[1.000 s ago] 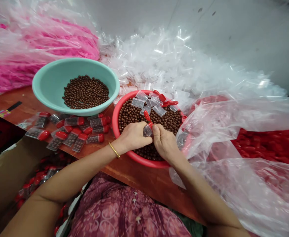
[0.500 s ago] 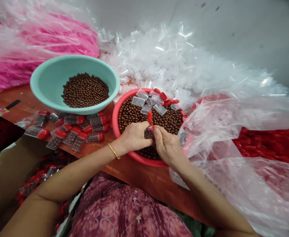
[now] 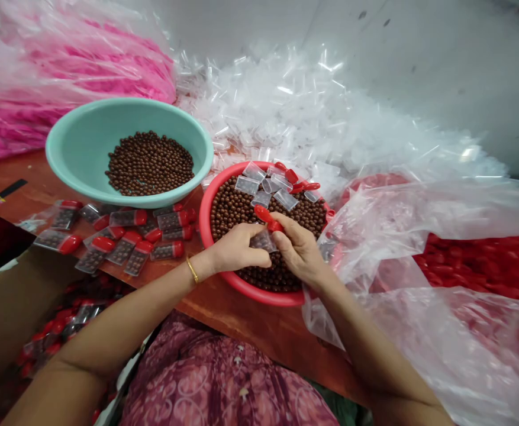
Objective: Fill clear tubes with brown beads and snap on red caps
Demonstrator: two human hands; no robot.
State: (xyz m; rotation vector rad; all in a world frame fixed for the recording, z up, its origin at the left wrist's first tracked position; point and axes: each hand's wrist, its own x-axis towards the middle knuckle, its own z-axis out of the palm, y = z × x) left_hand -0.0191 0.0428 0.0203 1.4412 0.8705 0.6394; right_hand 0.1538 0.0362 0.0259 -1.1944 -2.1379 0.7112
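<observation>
Over the red basin (image 3: 206, 222) of brown beads (image 3: 230, 210), my left hand (image 3: 237, 248) is closed on a small clear container (image 3: 263, 240). Red caps (image 3: 268, 219) are pinched in my right hand (image 3: 298, 248), right at the container's upper end. Several clear empty containers (image 3: 286, 198) and a few red caps (image 3: 311, 186) lie on the beads at the back of the basin. My fingers hide part of the held container.
A teal basin (image 3: 77, 160) with brown beads stands at the left, several red-capped filled containers (image 3: 137, 257) before it. Clear containers (image 3: 286, 106) are heaped behind. Plastic bags (image 3: 396, 207) with red caps lie right, a pink-filled bag (image 3: 90, 65) back left. A filled box sits below.
The red caps in my right hand have tilted toward the left and more of the held container shows. The whole view has shifted slightly.
</observation>
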